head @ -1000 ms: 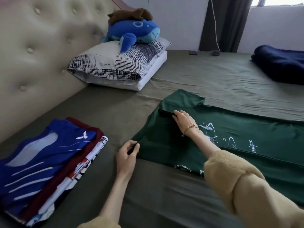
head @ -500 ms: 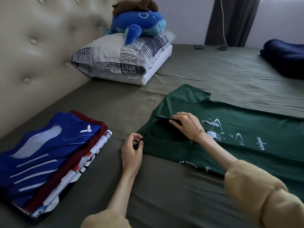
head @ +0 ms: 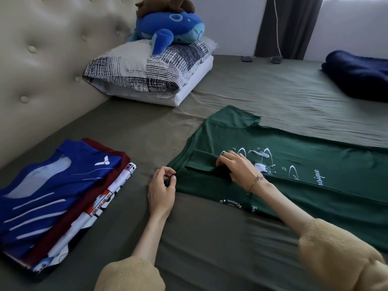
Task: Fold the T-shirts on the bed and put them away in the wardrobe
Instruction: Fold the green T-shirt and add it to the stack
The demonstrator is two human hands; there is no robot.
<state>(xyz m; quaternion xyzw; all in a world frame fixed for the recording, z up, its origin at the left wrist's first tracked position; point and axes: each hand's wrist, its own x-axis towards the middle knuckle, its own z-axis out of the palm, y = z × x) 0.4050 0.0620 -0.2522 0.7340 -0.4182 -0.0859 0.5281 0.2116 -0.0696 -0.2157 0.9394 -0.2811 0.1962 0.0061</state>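
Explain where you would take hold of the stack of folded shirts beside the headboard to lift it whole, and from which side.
Probably by the two long edges of the stack of folded shirts, one hand each side, fingers slid under the bottom white shirt. The layers are staggered toward the green T-shirt, so a grip on the top one alone would likely spill the rest.

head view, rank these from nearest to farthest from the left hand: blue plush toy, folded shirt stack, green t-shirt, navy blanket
From the left hand:
1. green t-shirt, pinched at its near edge by that hand.
2. folded shirt stack, on the bed to the hand's left.
3. blue plush toy, atop the pillows by the headboard.
4. navy blanket, at the far right of the bed.
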